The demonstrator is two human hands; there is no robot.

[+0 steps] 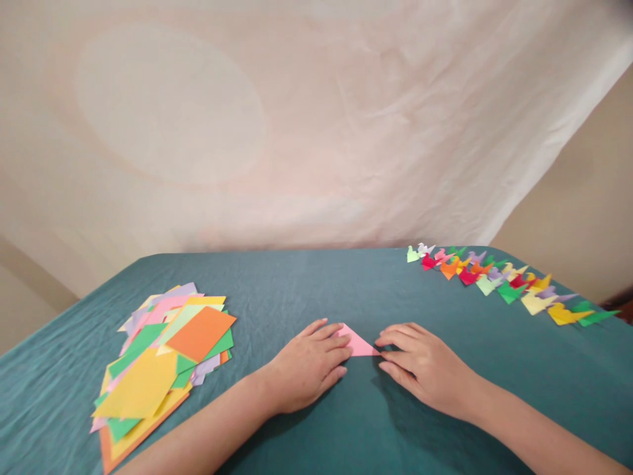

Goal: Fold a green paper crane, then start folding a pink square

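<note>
We have a pink paper triangle point(360, 344) lying flat on the teal tablecloth point(297, 284), near our edge, between our two hands. Its long edge runs left to right and its tip points away from us. Our left hand point(309, 366) lies flat, fingers stretched and close together, covering the triangle's left end. Our right hand point(425, 369) is flat too, fingertips point(383, 343) touching its right corner. Loose coloured sheets point(168, 356) lie far left, and folded paper figures point(504, 280) stand in a row far right

Left hand point(309, 366), right hand point(420, 369) flat, palms down, fingertips nearly meeting.
</note>
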